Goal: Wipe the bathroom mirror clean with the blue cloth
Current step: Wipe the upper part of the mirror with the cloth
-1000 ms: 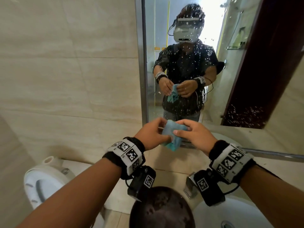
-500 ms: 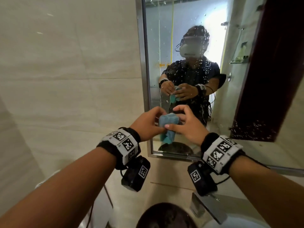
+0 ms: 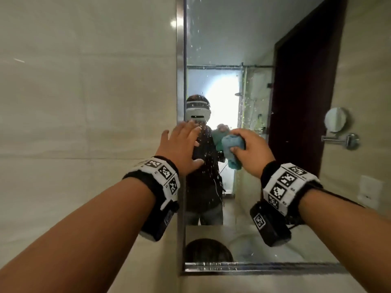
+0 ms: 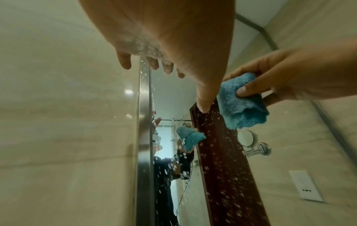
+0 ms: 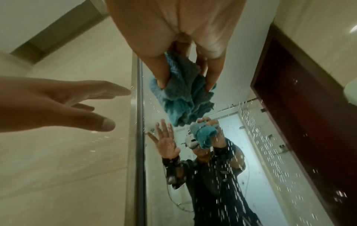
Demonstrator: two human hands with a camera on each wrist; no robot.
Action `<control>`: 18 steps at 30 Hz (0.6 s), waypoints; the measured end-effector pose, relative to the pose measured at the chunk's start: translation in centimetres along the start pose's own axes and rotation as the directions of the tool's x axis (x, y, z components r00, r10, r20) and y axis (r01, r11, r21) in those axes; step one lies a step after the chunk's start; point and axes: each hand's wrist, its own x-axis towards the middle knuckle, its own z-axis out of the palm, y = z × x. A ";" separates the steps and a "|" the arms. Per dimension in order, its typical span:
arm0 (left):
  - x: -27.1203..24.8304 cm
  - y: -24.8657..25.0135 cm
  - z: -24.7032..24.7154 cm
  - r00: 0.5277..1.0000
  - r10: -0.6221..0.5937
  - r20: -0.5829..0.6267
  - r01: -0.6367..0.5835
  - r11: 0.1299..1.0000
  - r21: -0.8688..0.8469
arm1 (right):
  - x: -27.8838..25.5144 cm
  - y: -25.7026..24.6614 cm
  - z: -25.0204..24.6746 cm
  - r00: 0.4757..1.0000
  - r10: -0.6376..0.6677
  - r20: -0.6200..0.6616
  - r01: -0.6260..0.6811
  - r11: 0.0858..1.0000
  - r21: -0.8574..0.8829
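The wall mirror [image 3: 222, 39] has a steel frame and is speckled with water drops [image 5: 251, 122]. My right hand [image 3: 251, 151] grips the bunched blue cloth [image 3: 231, 152], raised in front of the glass; whether the cloth touches it I cannot tell. In the right wrist view the cloth [image 5: 183, 94] hangs from my curled fingers. My left hand [image 3: 182, 149] is open with fingers spread, held up at the mirror's left edge, holding nothing. From the left wrist, its fingertips [image 4: 168, 68] reach over the frame [image 4: 144, 137] and the cloth [image 4: 241, 102] is to their right.
Beige tiled wall [image 3: 84, 102] lies left of the mirror. A round shaving mirror on a chrome arm [image 3: 338, 127] and a wall socket [image 3: 370, 191] are on the right wall. The glass reflects a dark door [image 3: 300, 102] and a person in a headset.
Both hands rose up the mirror and the view tilted up, losing the sink and toilet. My left hand let go of the cloth and opened flat; my right hand alone holds it.
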 end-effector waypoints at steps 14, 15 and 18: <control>10.6 -2.8 -7.8 0.993 -0.034 -0.113 0.050 0.988 0.147 | 14.0 -6.2 -4.2 0.938 -0.304 -0.168 0.229 0.904 -0.361; 11.4 -3.0 -8.2 0.992 -0.038 -0.123 0.056 0.987 0.150 | 15.0 -6.6 -4.5 0.931 -0.319 -0.179 0.238 0.900 -0.364; 13.3 -3.3 -8.7 0.989 -0.048 -0.137 0.067 0.989 0.130 | 17.9 -7.6 -5.4 0.902 -0.384 -0.196 0.270 0.858 -0.436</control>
